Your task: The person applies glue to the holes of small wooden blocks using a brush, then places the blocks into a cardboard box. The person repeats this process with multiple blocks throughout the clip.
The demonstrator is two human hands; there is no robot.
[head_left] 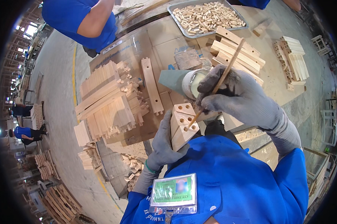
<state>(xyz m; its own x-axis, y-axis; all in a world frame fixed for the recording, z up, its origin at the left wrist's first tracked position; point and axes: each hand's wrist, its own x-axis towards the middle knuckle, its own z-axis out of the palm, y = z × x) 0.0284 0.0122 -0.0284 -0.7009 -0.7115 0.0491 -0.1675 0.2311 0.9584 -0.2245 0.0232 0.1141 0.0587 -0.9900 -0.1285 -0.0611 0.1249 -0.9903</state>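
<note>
My left hand (pixel 161 145), in a grey glove, grips a small bundle of wooden pieces (pixel 179 137) close to my chest. Their end faces point up, each drilled with a pair of round holes. A thin wooden stick (pixel 231 61) is pinched in my gloved right hand (pixel 240 98), slanting down so that its lower tip meets one of the holes. Behind the right hand's fingers stands a round tub (pixel 187 85) with whitish content that looks like glue, partly hidden by the glove. A single drilled wooden bar (pixel 150 84) lies left of the tub.
Stacked wooden bars (pixel 109 102) with pegged ends lie on the left of the cardboard-covered table (pixel 157 37). A metal tray (pixel 192 36) of dowels sits at the back. More drilled bars (pixel 237 56) lie to the right. Across the table is a person in blue (pixel 64 16).
</note>
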